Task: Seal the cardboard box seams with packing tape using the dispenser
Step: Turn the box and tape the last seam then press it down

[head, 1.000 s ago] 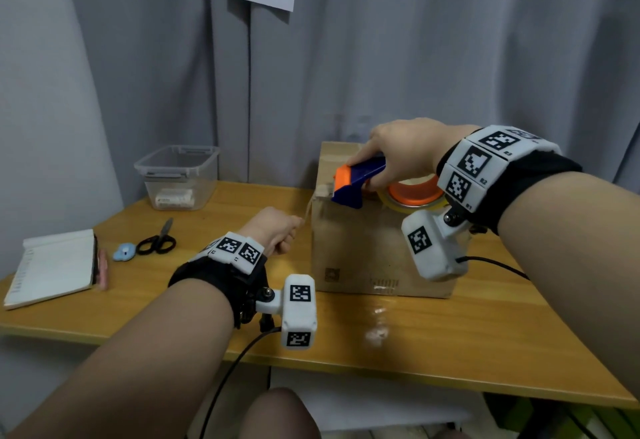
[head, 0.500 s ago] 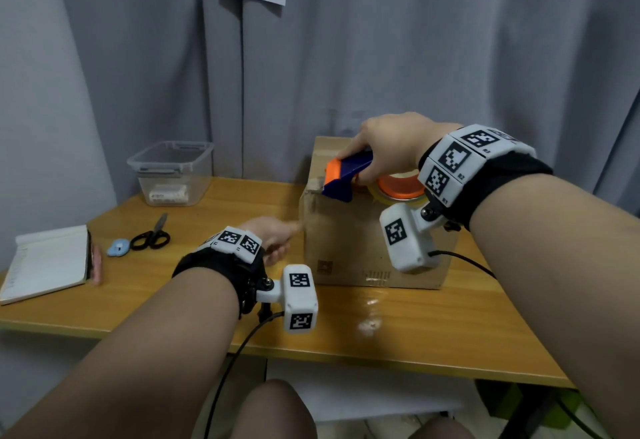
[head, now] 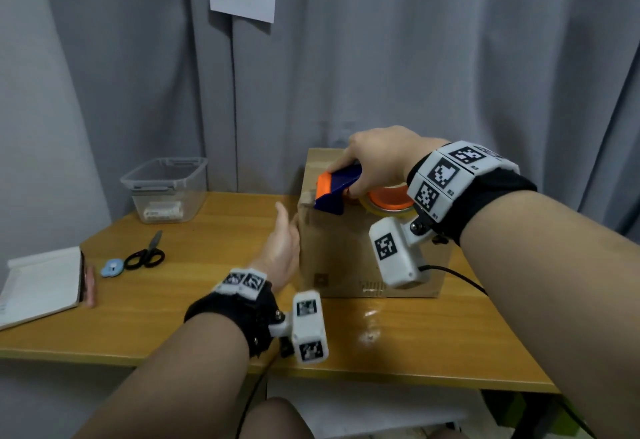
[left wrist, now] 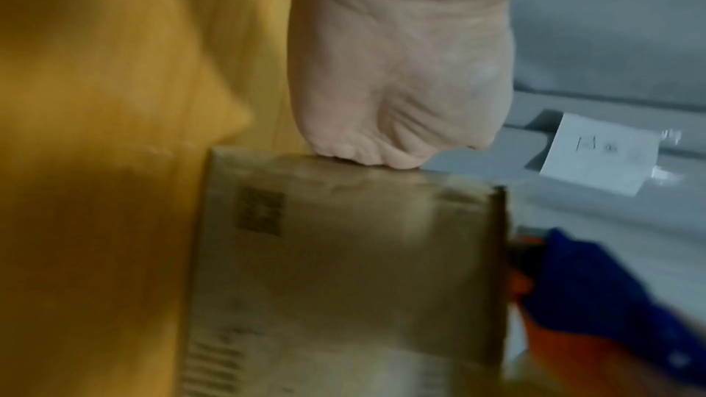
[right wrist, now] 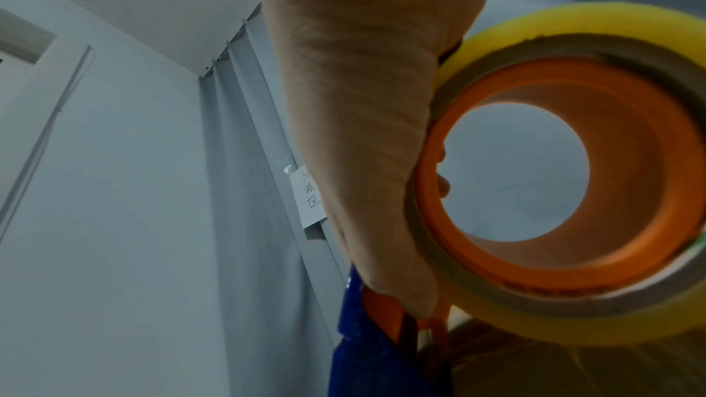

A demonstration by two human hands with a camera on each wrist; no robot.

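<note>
Cardboard box (head: pixel 346 255) standing on the desk (head: pixel 214 303) toward its far edge, near the curtain, with the tape dispenser (head: pixel 334 189) resting on the box's top at the upper left edge. The right hand (head: pixel 377 158) grips the dispenser, fingers curled over its blue body and orange nose; the left hand (head: pixel 282 248) lies flat against the box's left side, fingers straight and together, holding nothing. Risks, as judgements: if the left hand eases off while the dispenser is drawn across the top, the light box could slide over the glossy desk and the strip would wander off the seam; a dispenser tilted too steeply could lift the tape's leading end, which looks to hang over the left edge, and leave it loose or creased; uneven pressure could trap wrinkles. Whether the tape end already adheres cannot be told. Materials: the box is matte brown corrugated board, squarish, with small dark printing low on its front; the dispenser is hard moulded plastic, wedge-shaped at the nose; the tape roll (right wrist: pixel 565 174) is a smooth translucent yellowish ring on a grey card core and an orange hub; the desk is varnished yellow wood showing bright reflections. Scissors (head: pixel 145 255), a clear tub (head: pixel 166 189) and a notebook (head: pixel 38 286) lie toward the left edge.
</note>
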